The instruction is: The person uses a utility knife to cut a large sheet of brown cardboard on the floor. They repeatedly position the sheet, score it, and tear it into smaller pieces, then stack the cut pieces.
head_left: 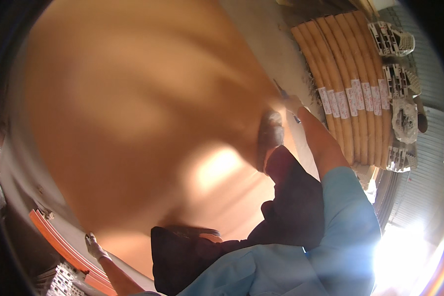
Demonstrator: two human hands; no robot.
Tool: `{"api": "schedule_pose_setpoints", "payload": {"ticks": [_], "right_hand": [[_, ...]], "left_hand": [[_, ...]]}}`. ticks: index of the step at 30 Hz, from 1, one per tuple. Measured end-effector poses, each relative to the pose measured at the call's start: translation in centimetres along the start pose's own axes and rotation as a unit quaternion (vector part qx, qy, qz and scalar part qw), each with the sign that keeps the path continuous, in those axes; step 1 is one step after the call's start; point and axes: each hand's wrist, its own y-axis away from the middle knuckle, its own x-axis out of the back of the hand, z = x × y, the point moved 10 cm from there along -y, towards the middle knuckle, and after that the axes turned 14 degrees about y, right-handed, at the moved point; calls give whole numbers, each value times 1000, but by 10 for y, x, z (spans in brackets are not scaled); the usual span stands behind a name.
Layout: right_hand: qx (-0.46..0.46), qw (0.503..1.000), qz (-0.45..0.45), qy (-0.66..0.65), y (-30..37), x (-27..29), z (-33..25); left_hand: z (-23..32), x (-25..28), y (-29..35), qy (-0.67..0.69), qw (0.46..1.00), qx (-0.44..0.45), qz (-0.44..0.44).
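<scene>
A large brown sheet, like kraft paper or cardboard, spreads over the floor under my feet. Along its right edge, my right hand is closed around a slim tool with a dark pointed end and a blue part; its exact kind is unclear. My left hand reaches to the sheet's lower left edge, fingers bent onto it, seemingly gripping it. Pale coverings show on both hands. One shoe stands on the sheet close to my right hand; the other is partly hidden by my dark trousers.
Long brown tubes with white labels lie side by side at the right, near white-ended bundled profiles. Orange-brown strips and stacked white profiles lie at lower left. Grey floor borders the sheet. Strong light glares at lower right.
</scene>
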Motion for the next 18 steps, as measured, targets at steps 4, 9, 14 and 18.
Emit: {"api": "schedule_pose_setpoints", "payload": {"ticks": [4,9,14,18], "right_hand": [[29,995,-16,89,8,13,-14],[-21,998,-49,46,35,23,-12],[-51,997,-40,-37,39,13,4],[-79,985,-45,-148,19,-7,19]], "left_hand": [[-3,-1,-4,16,1000,-18,-8],[-2,0,-8,-11,1000,-26,-9],[3,-3,-3,4,1000,-20,-14],[8,-2,6,2,1000,-25,-12]]}}
